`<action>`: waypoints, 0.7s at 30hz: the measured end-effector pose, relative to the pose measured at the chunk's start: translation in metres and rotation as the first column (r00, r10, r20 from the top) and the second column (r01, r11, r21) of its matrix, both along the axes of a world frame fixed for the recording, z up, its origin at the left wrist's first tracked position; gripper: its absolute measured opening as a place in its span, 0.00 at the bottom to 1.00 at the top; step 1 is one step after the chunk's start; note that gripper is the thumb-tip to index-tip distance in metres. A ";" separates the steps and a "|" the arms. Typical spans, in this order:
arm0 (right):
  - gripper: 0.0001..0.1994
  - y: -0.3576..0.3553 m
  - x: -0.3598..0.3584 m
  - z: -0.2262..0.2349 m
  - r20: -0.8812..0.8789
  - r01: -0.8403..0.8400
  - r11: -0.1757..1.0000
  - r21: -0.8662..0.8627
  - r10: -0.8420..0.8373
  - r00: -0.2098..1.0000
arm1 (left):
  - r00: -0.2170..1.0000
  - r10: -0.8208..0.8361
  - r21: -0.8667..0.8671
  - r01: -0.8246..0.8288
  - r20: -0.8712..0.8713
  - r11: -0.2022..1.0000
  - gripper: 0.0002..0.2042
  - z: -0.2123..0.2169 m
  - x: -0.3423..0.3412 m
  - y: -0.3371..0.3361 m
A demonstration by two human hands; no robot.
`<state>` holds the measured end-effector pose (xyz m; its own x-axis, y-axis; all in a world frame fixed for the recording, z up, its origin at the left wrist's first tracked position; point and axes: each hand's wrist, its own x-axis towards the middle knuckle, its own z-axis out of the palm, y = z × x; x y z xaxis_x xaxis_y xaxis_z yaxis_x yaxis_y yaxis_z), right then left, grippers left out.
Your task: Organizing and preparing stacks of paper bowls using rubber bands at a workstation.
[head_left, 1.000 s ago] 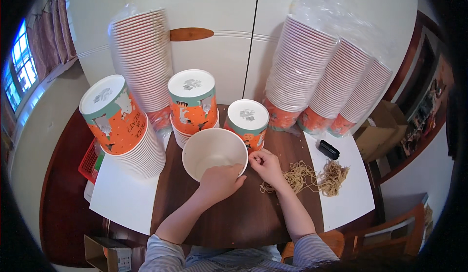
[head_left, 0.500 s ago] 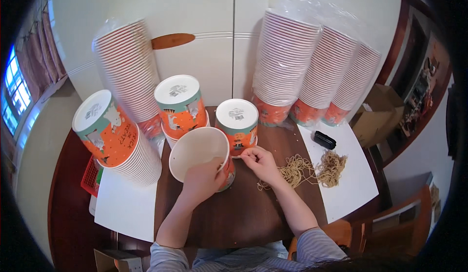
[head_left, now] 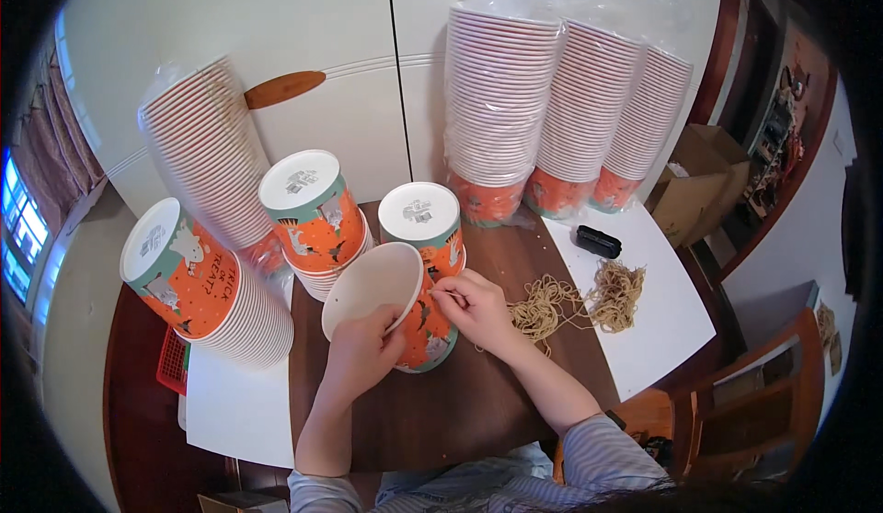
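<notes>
A paper bucket (head_left: pixel 434 334), orange with a teal band and Halloween figures, lies tilted over the table with its white open mouth turned up and left. My left hand (head_left: pixel 366 352) grips its rim, some fingers inside the mouth. At the bucket's right side, close to the rim, my right hand (head_left: pixel 478 311) pinches what looks like the end of a tan cord; the fingers mostly cover it. A loose heap of this cord (head_left: pixel 549 307) lies just right of that hand, joined by strands to a second cord heap (head_left: pixel 618 297).
Upside-down bucket stacks stand at left (head_left: pixel 204 274), centre left (head_left: pixel 317 210) and centre (head_left: pixel 418 214). Plastic-wrapped stacks rise at back left (head_left: pixel 207 154) and back right (head_left: pixel 501 99). A black oblong object (head_left: pixel 598 241) rests on the white table end; a cardboard box (head_left: pixel 699 187) stands beyond.
The view has shifted a little. The held bucket has tipped, showing more of its orange side. My right hand has come up against that side, near the rim.
</notes>
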<state>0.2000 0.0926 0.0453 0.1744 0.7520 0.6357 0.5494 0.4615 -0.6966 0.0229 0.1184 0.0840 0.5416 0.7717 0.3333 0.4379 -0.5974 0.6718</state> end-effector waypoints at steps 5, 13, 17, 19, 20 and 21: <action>0.03 0.001 -0.002 -0.001 0.014 0.013 1.000 0.020 -0.014 1.000 | 0.999 -0.026 0.044 0.025 0.018 0.999 0.08 -0.006 -0.001 0.002; 0.03 0.002 -0.001 -0.004 0.049 -0.014 1.000 0.017 0.013 0.999 | 0.999 -0.036 0.055 0.035 0.015 0.998 0.07 -0.009 -0.002 0.004; 0.03 0.002 0.000 -0.005 0.056 -0.018 1.000 0.016 0.017 0.998 | 0.998 -0.050 0.023 0.050 -0.023 0.998 0.09 -0.004 -0.002 0.003; 0.03 0.002 0.000 -0.005 0.062 -0.018 0.999 0.028 0.016 0.998 | 0.996 -0.053 -0.024 0.051 -0.069 0.998 0.11 -0.001 -0.003 0.002; 0.03 0.002 0.000 -0.006 0.062 -0.018 0.999 0.028 0.017 0.998 | 0.996 -0.051 -0.033 0.048 -0.079 0.998 0.10 0.000 -0.003 0.002; 0.03 0.002 -0.001 -0.006 0.065 -0.018 0.999 0.031 0.016 0.998 | 0.995 -0.047 -0.042 0.044 -0.088 0.998 0.10 0.000 -0.003 0.002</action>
<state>0.1993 0.0948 0.0390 0.1199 0.7336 0.6689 0.5848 0.4923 -0.6447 0.0202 0.1201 0.0841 0.6024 0.7576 0.2513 0.4701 -0.5912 0.6554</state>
